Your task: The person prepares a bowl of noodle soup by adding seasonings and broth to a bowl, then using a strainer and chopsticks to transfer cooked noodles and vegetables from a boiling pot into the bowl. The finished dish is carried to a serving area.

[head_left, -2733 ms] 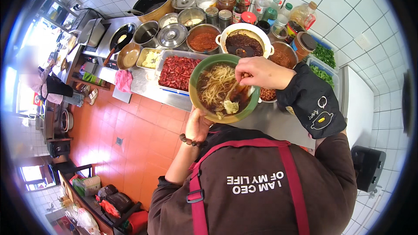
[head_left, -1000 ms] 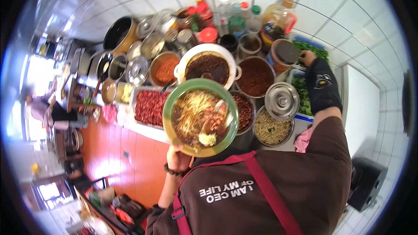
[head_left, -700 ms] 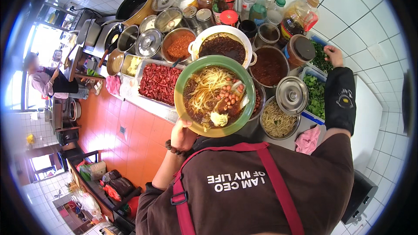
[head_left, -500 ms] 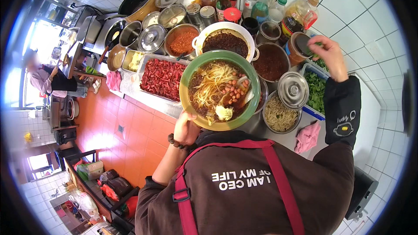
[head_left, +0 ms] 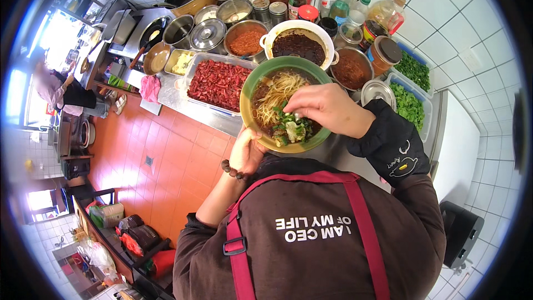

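In the head view, the left hand (head_left: 247, 153) is cupping the green bowl of noodles (head_left: 286, 103) from beneath, while the right hand (head_left: 327, 108) is hovering above it, fingertips pinched on chopped greens. Held out over the counter edge (head_left: 205, 116), it could tip and spill; open floor lies left, containers crowd behind.

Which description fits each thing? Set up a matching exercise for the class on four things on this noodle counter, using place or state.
Things:
1 green bowl
2 right hand
3 tray of red chillies
4 chopped greens tubs

Descriptions:
A on the counter left of the bowl
B at the counter's right end
C held up by the left hand
D over the noodles, dropping greens

Pairs: 1-C, 2-D, 3-A, 4-B
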{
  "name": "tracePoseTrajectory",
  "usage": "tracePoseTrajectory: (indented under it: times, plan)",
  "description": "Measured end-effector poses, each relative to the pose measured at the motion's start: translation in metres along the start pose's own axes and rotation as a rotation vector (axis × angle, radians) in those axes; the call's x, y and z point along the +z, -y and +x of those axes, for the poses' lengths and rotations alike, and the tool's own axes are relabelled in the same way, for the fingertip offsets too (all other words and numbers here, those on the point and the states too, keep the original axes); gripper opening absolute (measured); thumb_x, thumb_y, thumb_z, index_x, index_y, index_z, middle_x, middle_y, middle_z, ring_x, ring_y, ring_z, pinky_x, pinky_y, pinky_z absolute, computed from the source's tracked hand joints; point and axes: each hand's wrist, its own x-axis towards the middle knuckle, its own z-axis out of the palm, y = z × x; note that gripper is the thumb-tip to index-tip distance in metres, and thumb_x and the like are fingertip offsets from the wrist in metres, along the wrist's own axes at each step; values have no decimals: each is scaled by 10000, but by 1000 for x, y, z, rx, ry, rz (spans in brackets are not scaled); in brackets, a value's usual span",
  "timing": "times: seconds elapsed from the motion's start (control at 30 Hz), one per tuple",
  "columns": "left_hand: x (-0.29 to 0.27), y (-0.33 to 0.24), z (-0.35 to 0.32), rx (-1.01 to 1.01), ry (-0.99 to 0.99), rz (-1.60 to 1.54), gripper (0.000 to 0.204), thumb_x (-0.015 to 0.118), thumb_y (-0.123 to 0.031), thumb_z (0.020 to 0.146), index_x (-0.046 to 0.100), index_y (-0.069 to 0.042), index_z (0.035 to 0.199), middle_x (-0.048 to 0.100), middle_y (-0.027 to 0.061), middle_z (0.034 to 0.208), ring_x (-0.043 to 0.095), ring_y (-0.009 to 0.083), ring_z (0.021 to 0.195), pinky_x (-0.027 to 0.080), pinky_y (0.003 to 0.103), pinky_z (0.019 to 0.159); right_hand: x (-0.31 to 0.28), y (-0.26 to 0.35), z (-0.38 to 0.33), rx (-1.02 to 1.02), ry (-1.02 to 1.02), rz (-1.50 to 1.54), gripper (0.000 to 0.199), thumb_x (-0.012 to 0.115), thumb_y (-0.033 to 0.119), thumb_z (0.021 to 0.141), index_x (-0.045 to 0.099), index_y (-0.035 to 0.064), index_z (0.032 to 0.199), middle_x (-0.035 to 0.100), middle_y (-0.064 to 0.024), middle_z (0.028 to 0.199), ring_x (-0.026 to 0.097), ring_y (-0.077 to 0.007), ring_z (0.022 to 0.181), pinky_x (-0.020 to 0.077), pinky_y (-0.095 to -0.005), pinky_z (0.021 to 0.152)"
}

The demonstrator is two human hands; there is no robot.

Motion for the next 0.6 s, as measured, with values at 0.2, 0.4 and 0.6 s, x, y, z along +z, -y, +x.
tracePoseTrajectory:
  times: [0.2, 0.4, 0.6]
  plan:
    - [0, 3, 2, -32, 35, -1, 585, 494, -105, 709, 330, -8, 1263, 457, 137, 1217, 488, 285, 1073, 447, 435, 866, 6, 3, -15, 44, -98, 144, 266, 597, 43, 762, 592, 46, 1028, 614, -84, 893, 598, -216, 800, 462, -315, 702]
    - [-5, 11, 7, -90, 39, 35, 645, 545, -180, 659, 350, -46, 1259, 454, 118, 1212, 460, 291, 1080, 411, 450, 864, -13, 2, -28, 39, -81, 232, 110, 590, 112, 777, 582, 22, 839, 588, -87, 788, 579, -196, 760, 443, -298, 690]
    - [-5, 13, 3, -67, 11, 3, 627, 544, -151, 666, 339, -66, 1253, 427, 135, 1229, 451, 316, 1074, 392, 474, 885, -119, -60, -73, 481, -842, 371, 164, 485, 154, 894, 599, 56, 960, 628, -53, 775, 591, -97, 652, 480, -214, 565]
